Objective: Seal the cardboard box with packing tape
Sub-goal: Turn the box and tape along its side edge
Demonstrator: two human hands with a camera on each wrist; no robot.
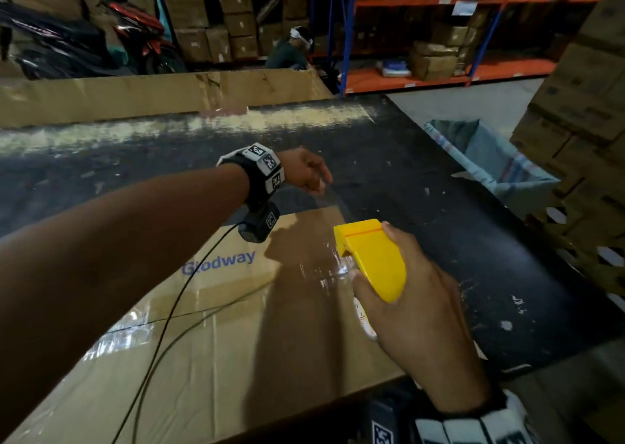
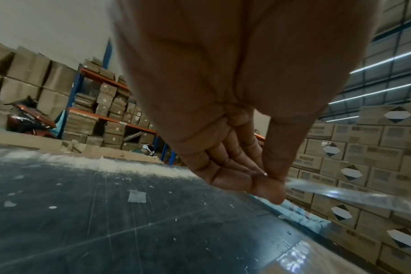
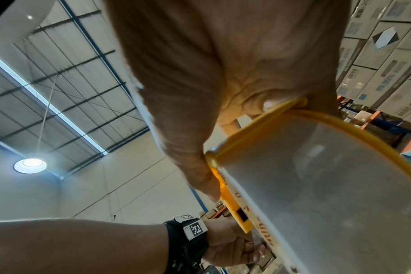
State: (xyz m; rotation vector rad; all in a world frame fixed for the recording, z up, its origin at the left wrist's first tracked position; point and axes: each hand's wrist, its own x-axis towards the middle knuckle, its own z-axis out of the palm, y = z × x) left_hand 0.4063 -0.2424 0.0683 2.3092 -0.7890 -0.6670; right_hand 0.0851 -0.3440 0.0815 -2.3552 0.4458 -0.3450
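A flat brown cardboard box [image 1: 216,349] printed "Glodway" lies on the black table [image 1: 422,186]. My right hand [image 1: 416,315] grips a yellow tape dispenser [image 1: 372,257] with its clear roll [image 3: 329,185] above the box's far right part. A strip of clear tape [image 1: 333,213] runs from the dispenser up to my left hand [image 1: 309,173], which pinches the tape's free end [image 2: 340,194] between thumb and fingertips, beyond the box's far edge and above the table. Shiny tape strips lie across the box top.
Flattened cardboard [image 1: 152,95] lies behind the table. A blue woven sack [image 1: 490,159] hangs off the table's right side, with stacked cartons [image 1: 588,98] beyond. Orange-and-blue shelving [image 1: 422,37] holds boxes; a person [image 1: 291,51] sits near it. A black cable [image 1: 162,335] trails over the box.
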